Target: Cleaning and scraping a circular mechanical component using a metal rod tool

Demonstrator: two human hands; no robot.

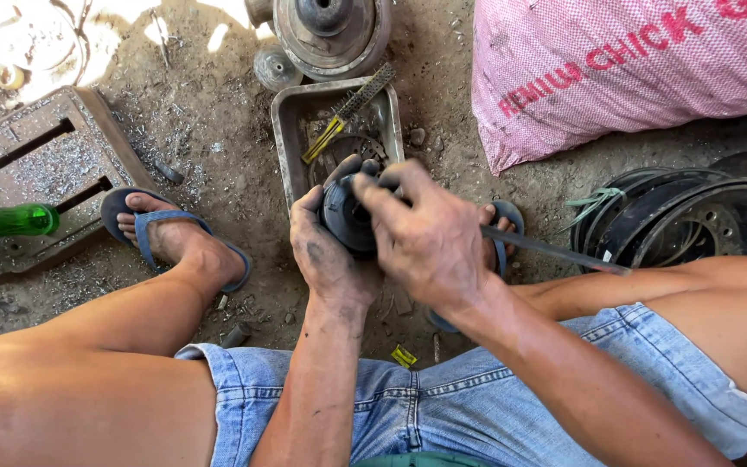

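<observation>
A pink woven sack [616, 69] bears red letters; the flip-flop [153, 229] is blue, the bottle [6, 222] green, the shorts [408, 406] faded blue denim.

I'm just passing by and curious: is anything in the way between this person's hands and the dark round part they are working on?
Nothing visible. The left hand grips the dark round part from the side, and the right hand lies over it, fingers on top. Both touch it directly, above the metal tray.
</observation>
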